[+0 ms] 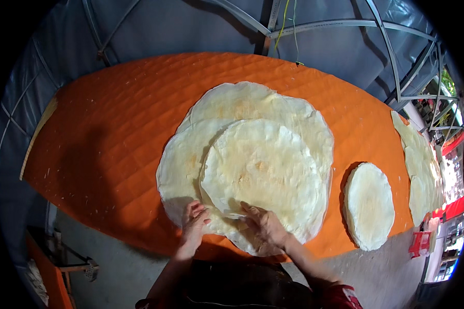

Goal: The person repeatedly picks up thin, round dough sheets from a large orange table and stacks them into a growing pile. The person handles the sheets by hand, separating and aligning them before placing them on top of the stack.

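In front of me, large thin round flatbreads (191, 149) lie overlapping in a wide layer. On top rests a smaller round stack of pale flatbreads (260, 167) with light brown patches in its middle. My right hand (265, 224) pinches the near edge of this stack, where the rim lifts a little. Just left of that edge, over the lower sheets, my left hand (194, 222) has its fingers loosely bent and apart, with nothing seen in them. The right fingertips are partly hidden.
An orange quilted cloth (113, 149) covers the table. Toward the right stands another thick flatbread stack (370, 206); more thin sheets (418, 165) lie at the far right end. Beyond that is a red plastic item (420, 243). Metal frame bars (340, 23) cross the grey sheeting behind.
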The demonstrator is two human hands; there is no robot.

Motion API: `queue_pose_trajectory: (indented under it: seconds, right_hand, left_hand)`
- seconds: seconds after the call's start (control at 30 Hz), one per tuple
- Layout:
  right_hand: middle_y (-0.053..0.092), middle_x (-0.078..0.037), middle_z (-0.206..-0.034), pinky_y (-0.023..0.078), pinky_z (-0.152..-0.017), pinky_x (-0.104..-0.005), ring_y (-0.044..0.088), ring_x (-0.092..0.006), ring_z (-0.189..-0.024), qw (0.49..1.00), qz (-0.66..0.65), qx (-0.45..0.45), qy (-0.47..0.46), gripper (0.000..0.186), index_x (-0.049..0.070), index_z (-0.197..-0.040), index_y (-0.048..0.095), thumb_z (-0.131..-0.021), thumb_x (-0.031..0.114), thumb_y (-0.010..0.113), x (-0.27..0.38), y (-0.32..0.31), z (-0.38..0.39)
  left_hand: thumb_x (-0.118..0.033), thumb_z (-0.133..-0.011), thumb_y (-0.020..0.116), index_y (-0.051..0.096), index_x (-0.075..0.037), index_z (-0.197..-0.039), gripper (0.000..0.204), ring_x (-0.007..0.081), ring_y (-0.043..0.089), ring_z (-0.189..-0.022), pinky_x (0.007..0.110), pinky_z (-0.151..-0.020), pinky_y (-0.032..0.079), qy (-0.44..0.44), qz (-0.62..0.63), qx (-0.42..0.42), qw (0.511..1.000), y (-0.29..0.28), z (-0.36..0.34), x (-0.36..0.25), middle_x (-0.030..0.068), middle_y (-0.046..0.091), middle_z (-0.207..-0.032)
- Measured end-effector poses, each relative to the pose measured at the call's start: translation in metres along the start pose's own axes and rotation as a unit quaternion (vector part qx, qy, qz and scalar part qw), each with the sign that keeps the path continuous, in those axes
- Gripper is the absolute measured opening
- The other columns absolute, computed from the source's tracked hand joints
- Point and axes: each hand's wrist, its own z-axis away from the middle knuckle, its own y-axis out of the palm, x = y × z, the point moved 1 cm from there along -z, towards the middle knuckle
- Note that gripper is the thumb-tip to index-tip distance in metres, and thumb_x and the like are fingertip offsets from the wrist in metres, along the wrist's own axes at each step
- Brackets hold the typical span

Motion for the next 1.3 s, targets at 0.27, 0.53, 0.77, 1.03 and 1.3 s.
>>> queue_pose_trajectory:
  seconds: [0.27,0.53,0.77,1.03,1.3]
  right_hand:
    - [0.041,-0.019,-0.124,0.032,-0.091,-0.0418,0.038,-0.0343,-0.115,0.938,0.223,-0.206,-0.169,0.057,-0.001,-0.115,0.047,-0.074,0.036,0.060,-0.003,0.041,0.005]
    - [0.057,-0.015,-0.068,0.043,-0.055,-0.0302,0.051,-0.0187,-0.057,0.983,0.028,-0.180,-0.012,0.015,0.002,-0.087,0.060,-0.077,0.013,0.058,0.006,-0.055,-0.013]
    - [0.057,-0.019,-0.073,0.047,-0.057,-0.0319,0.058,-0.0283,-0.060,0.888,0.217,-0.349,-0.208,0.030,0.001,-0.095,0.060,-0.068,-0.005,0.050,0.164,-0.191,0.020]
    - [0.061,-0.015,-0.081,0.048,-0.060,-0.0360,0.060,-0.0259,-0.065,0.873,0.452,0.000,-0.182,0.045,0.000,-0.108,0.053,-0.064,0.001,0.046,0.082,-0.039,-0.078]
    - [0.050,-0.021,-0.112,0.045,-0.075,-0.0376,0.055,-0.0300,-0.096,0.880,0.305,-0.171,-0.321,0.053,-0.002,-0.118,0.044,-0.066,0.006,0.049,0.061,0.063,-0.069]
  left_hand:
    - [-0.001,-0.077,0.059,0.049,-0.005,-0.101,0.026,0.0160,0.057,-0.080,0.032,-0.068,0.049,-0.041,0.018,0.107,0.993,0.006,-0.014,0.010,0.0043,0.057,-0.087]
    - [0.000,-0.078,0.058,0.047,-0.003,-0.104,0.028,0.0188,0.055,-0.091,0.035,-0.076,0.049,-0.016,0.081,0.143,0.986,0.025,-0.011,-0.018,0.0098,0.052,-0.106]
    - [0.002,-0.066,0.062,0.051,-0.003,-0.091,0.027,0.0073,0.042,-0.067,0.019,-0.062,0.036,0.239,-0.288,-0.233,0.898,-0.080,-0.031,-0.033,-0.0020,0.039,-0.072]
    - [-0.002,-0.070,0.063,0.050,-0.002,-0.084,0.020,0.0155,0.056,-0.068,0.027,-0.059,0.047,0.070,-0.062,-0.146,0.985,-0.096,-0.032,-0.053,0.0066,0.056,-0.076]
    - [0.010,-0.068,0.048,0.045,0.001,-0.111,0.044,0.0228,0.055,-0.095,0.031,-0.073,0.049,0.005,0.090,0.089,0.992,-0.072,0.010,-0.021,0.0136,0.054,-0.103]
